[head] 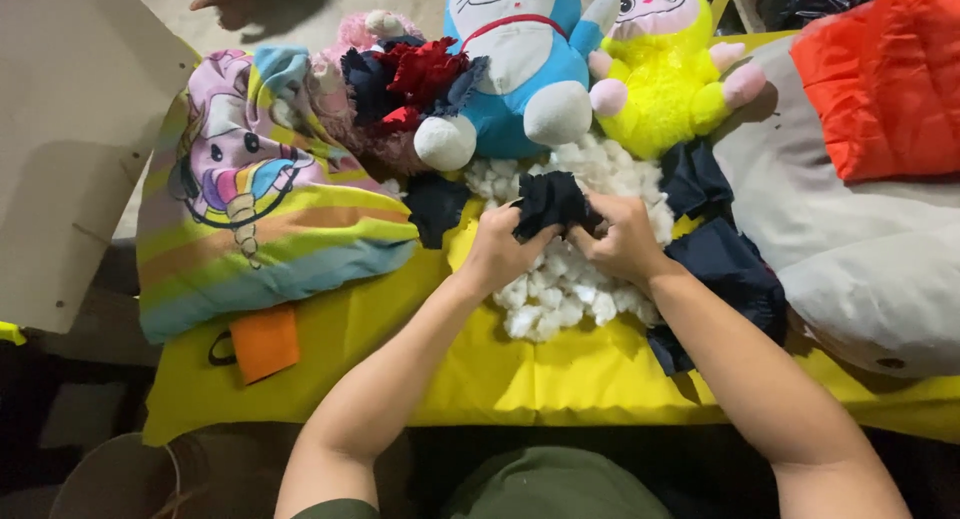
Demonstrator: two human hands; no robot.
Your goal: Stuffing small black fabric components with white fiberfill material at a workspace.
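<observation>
Both hands meet at the centre of the tabletop over a small dark navy cloth piece [549, 203]. The left hand [497, 247] pinches its near-left edge with fingers curled shut on the fabric; the right hand [625, 241] grips its right side in the same closed manner, so the cloth is bunched and lifted slightly between them. The cloth sits directly above a heap of white stuffing [560, 279], loose tufts spread on the yellow table cover [560, 379]. The cloth appears thin, limp and very light; it would fold and slip rather than hold a shape, so an edge or seam seems the surest place to take it. The stuffing likewise looks soft, airy and prone to shedding clumps. More dark navy fabric [730, 269] lies just right of the heap, under and beside the right forearm. Behind the heap stand a blue and white plush cat [520, 59] and a yellow plush toy [665, 69], side by side and touching. To their left rests a bundle of red and navy scraps [415, 79] against a pink plush [345, 39]. A striped unicorn cushion [260, 199] lies at far left, an orange tag [265, 341] below it. At right, a grey pillow [850, 249] carries an orange-red padded garment [885, 79].
</observation>
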